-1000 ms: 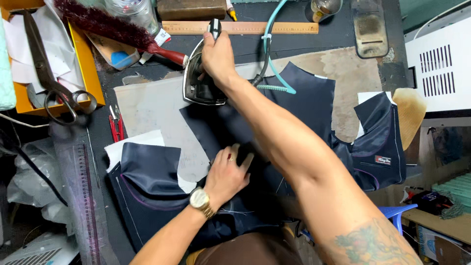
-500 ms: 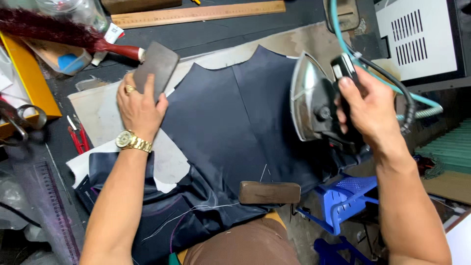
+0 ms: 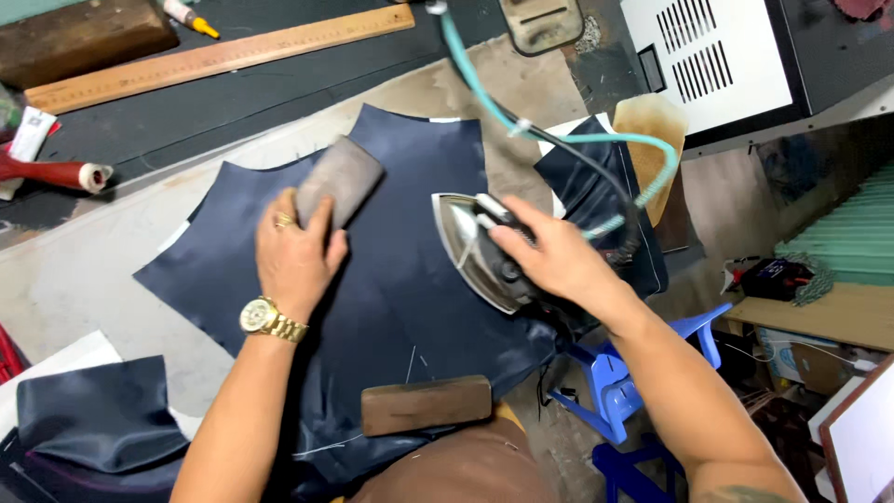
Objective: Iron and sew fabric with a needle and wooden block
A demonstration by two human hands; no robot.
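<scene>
head view, left hand: the left hand [image 3: 296, 256], gold watch on the wrist and a ring on one finger, lies flat on the rectangular grey-brown pressing block [image 3: 340, 180]. Fingers are spread loose over the block's near end, pressing down more than gripping it.
head view, block: sits on the upper middle of the dark navy fabric panel [image 3: 372, 279]. Its long axis runs diagonally, near end under the fingertips, far end pointing up and to the right.
head view, right hand: the right hand [image 3: 549, 256] is wrapped tight round the handle of the silver steam iron [image 3: 475, 247], fingers fully curled over it.
head view, iron: tipped up on its side at the panel's right edge, shiny soleplate facing left toward the block. Tip looks like it points up, away from the person, though the hand hides a good part of it. Well apart from the block.
head view, hose: a teal hose [image 3: 568, 140] loops from the iron's back up to the top of the frame.
head view, nearby stuff: a brown wooden block [image 3: 426, 404] lies across the panel's near edge, and a long wooden ruler [image 3: 223, 58] lies at the back of the table.
</scene>
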